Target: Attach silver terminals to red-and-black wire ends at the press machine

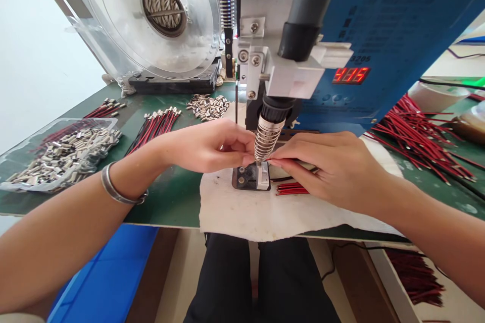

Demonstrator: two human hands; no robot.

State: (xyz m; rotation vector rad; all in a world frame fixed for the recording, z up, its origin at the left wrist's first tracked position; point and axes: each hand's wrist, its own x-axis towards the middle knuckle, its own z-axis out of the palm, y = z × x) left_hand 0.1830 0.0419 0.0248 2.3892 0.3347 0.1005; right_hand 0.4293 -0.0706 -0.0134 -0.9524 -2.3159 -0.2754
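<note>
My left hand [217, 146] is closed in a pinch at the left of the soldering machine's tip, its fingertips by the small fixture [250, 177]. Whatever lies between those fingertips is too small to make out. From the right, my right hand [329, 166] pinches a red and black wire [273, 159] with its end at the tip. The soldering iron [267, 133], wrapped in a metal spring, points down between both hands. Below my right hand, several short red wires [291, 188] lie on the white cloth [242, 217].
A plastic tray of metal connectors [71, 154] stands at the left, near a loose connector pile [208, 106] and wires with connectors fitted [159, 123]. A clear reel [151, 20] rises behind. Red wire bundles [420, 136] lie right, beside the blue machine housing [382, 35].
</note>
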